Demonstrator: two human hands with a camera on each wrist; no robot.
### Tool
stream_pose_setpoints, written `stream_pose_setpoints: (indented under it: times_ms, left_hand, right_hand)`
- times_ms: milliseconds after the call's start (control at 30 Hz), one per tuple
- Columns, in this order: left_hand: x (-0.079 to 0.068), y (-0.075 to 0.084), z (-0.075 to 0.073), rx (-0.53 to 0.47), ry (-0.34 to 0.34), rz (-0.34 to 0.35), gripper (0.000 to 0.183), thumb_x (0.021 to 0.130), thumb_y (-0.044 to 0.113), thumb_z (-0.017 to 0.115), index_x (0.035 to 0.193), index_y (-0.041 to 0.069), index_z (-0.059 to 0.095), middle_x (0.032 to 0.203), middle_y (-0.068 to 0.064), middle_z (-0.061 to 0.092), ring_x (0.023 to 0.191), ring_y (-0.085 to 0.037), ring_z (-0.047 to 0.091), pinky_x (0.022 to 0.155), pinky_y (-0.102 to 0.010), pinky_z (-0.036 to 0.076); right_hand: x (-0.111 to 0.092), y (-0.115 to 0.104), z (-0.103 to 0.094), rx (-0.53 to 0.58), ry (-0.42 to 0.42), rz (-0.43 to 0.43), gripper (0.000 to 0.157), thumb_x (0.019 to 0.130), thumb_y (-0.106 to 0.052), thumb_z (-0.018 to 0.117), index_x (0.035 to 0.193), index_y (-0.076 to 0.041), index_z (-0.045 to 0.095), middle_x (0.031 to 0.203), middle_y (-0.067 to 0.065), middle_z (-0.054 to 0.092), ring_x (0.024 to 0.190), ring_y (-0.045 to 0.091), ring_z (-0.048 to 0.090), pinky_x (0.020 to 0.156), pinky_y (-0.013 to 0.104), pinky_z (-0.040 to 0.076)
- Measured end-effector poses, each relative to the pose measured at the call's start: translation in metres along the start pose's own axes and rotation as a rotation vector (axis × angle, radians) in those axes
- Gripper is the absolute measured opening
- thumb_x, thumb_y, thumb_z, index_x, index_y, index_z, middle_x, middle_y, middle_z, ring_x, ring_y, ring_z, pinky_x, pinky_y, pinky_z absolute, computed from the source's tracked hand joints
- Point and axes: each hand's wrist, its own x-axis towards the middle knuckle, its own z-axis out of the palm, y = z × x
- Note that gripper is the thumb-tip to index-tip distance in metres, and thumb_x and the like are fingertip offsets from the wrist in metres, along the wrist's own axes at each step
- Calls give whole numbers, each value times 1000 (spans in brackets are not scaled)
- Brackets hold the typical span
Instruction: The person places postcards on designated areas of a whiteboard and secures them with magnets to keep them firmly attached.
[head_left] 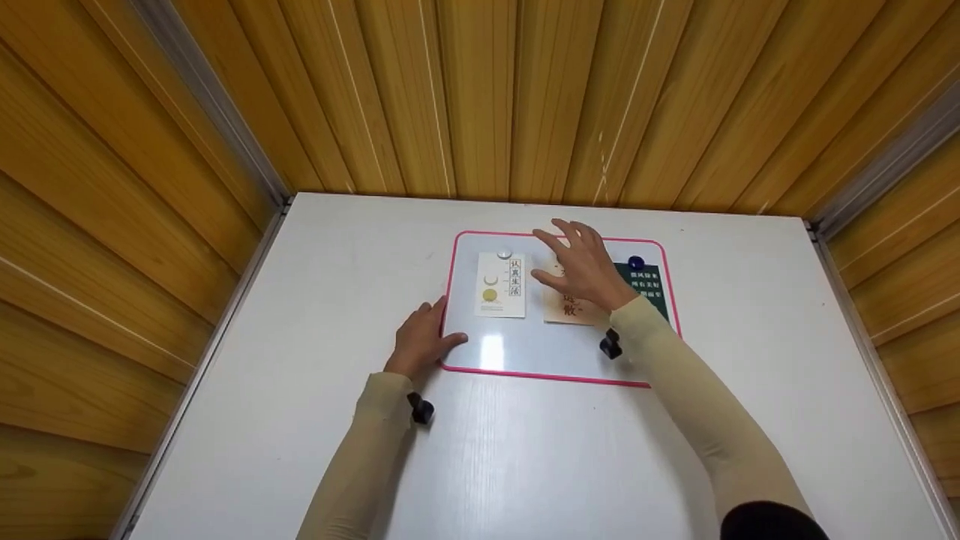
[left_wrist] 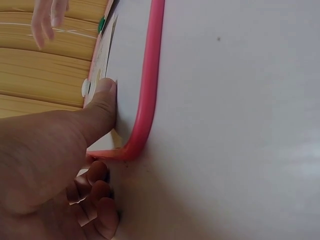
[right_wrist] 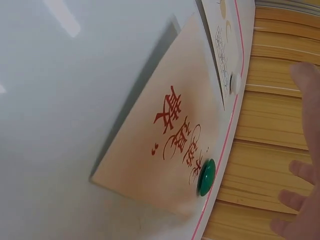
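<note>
A whiteboard [head_left: 540, 352] with a pink frame lies on the table. My left hand [head_left: 421, 341] grips its left edge near the lower corner, thumb on the face and the other fingers curled at the frame. Over the board's upper middle, my right hand [head_left: 589, 270] hovers with fingers spread, holding nothing. Below it is a beige card [right_wrist: 165, 145] with red-brown writing, under a green magnet [right_wrist: 206, 177]. To the left, a white magnet [head_left: 504, 253] sits atop a white card [head_left: 501, 289]. A dark green card [head_left: 649, 289] bears a dark blue magnet [head_left: 636, 263], partly behind my right forearm.
The white table [head_left: 330, 262] extends on all sides of the board. Wood-patterned panels [head_left: 480, 97] stand behind it and at both sides, with metal strips at the corners. A small black device [head_left: 421, 409] is worn at each wrist.
</note>
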Motion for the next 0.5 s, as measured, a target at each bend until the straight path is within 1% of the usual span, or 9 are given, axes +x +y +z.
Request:
stream_pose_setpoints:
  times_ms: [100, 200, 367, 500]
  left_hand:
    - [0, 0, 0, -8, -1, -6, 92, 86, 44, 82, 162, 20, 35, 120, -7, 59, 107, -24, 55, 104, -45, 47]
    - [-1, 0, 0, -12, -1, -6, 93, 86, 44, 83, 162, 20, 35, 120, -7, 59, 107, -24, 56, 104, -46, 48]
    - [0, -1, 1, -10, 7, 7, 92, 86, 43, 83, 162, 20, 35, 121, -8, 59, 107, -25, 55, 104, -46, 47]
    - [0, -2, 1, 10, 14, 28, 92, 86, 44, 82, 161, 18, 36, 119, -9, 59, 105, -26, 55, 102, -46, 48]
  right_hand:
    - [-9, 5, -4, -7, 14, -11, 76, 93, -66, 60, 158, -32, 39, 165, 13, 29, 149, 42, 25, 119, 62, 16]
    - [-17, 11, -9, -15, 35, -1, 76, 92, -64, 63, 158, -33, 40, 165, 13, 28, 149, 41, 24, 119, 62, 15]
    - [-33, 24, -15, -24, 65, 32, 76, 91, -58, 68, 157, -32, 40, 165, 14, 28, 149, 42, 23, 119, 63, 15]
    - [-48, 34, -19, -42, 72, 60, 78, 91, -57, 69, 158, -33, 38, 165, 14, 27, 148, 43, 23, 118, 65, 15]
